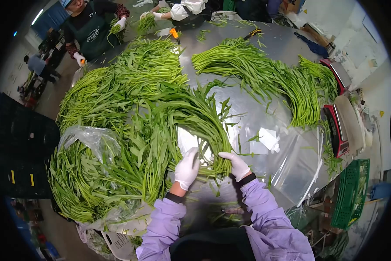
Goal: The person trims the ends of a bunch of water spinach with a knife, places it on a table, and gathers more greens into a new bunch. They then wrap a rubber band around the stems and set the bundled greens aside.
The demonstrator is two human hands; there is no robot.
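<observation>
Long green leafy stems (204, 115) curve across the metal table, their cut ends between my two gloved hands. My right hand (235, 165) closes on the right side of these ends, its fingers pressed against the stems. On their left side is my left hand (187, 168), its fingers upright and held together beside the stems; what it holds, if anything, is hard to make out. A large heap of the same greens (91, 182) lies to the left, partly under a clear plastic bag (89, 138). Laid-out bunches (247, 65) curve along the right side.
Two red scales (336, 130) stand at the right edge, above a green crate (351, 193). Plastic sheeting (298, 161) and a white paper (268, 138) lie on the metal table (252, 117). Across it, co-workers' gloved hands (121, 23) hold greens. A white basket (119, 243) is at lower left.
</observation>
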